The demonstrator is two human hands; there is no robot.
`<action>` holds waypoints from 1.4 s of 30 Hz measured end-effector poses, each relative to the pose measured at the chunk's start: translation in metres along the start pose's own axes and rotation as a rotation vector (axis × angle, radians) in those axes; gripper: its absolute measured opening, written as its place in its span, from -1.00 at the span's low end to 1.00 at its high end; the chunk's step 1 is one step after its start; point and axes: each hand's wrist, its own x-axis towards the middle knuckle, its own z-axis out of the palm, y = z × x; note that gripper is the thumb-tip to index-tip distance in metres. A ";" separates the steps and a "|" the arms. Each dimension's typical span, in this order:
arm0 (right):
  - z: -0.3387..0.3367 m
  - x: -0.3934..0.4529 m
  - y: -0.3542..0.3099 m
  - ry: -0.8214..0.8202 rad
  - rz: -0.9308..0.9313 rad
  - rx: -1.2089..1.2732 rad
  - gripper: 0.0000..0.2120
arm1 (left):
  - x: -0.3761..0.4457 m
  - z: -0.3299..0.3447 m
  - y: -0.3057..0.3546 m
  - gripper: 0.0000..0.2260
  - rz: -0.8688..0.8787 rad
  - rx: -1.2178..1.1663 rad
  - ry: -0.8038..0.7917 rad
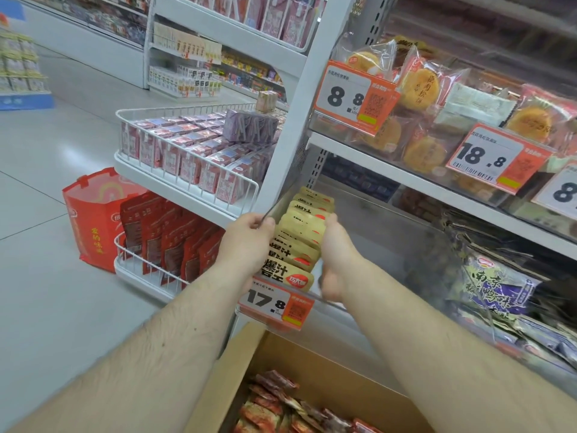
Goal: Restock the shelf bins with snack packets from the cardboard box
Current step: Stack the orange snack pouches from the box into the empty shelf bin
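Left hand [249,232] and right hand [335,242] grip beige snack packets [299,232].

We face a clear plastic shelf bin [368,307] holding a front-to-back row of beige snack packets [299,239] at its left end. Our left hand [246,235] sits on the row's left side, our right hand [335,245] on its right. An orange and white price tag [274,304] hangs on the bin's front. Below and nearer us stands an open brown cardboard box [274,364] with red snack packets [281,404] inside. Left of the bin, white wire baskets [187,170] are stacked
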 end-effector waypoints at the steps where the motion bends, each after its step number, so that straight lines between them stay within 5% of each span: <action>1: 0.001 0.000 0.003 -0.074 0.074 0.052 -0.32 | 0.001 0.001 -0.001 -0.84 0.006 0.005 0.002; 5: 0.005 0.007 0.004 -0.207 0.190 0.144 -0.23 | 0.002 0.000 0.000 -0.86 -0.010 -0.008 -0.004; 9: -0.008 0.028 -0.006 0.005 0.156 0.084 -0.19 | 0.001 -0.001 0.002 -0.85 -0.033 -0.022 -0.029; 14: -0.004 0.056 -0.002 -0.133 0.109 0.284 -0.05 | 0.004 -0.004 0.002 -0.85 -0.022 0.006 -0.017; 20: -0.027 0.088 -0.011 0.136 0.079 0.285 -0.12 | 0.008 -0.006 0.003 -0.85 -0.018 0.028 -0.045; 24: -0.023 0.106 -0.009 -0.031 0.067 0.431 -0.06 | 0.011 -0.011 0.003 -0.85 -0.006 0.054 -0.094; 34: -0.024 0.109 -0.005 -0.075 0.073 0.468 -0.06 | 0.014 -0.010 0.000 -0.87 0.003 0.023 -0.117; 39: -0.020 0.088 -0.011 -0.019 0.143 0.297 -0.19 | 0.014 -0.008 0.000 -0.86 -0.031 -0.042 -0.102; 42: -0.023 0.084 -0.008 -0.067 0.242 0.128 -0.10 | 0.014 -0.007 -0.001 -0.87 -0.036 -0.060 -0.103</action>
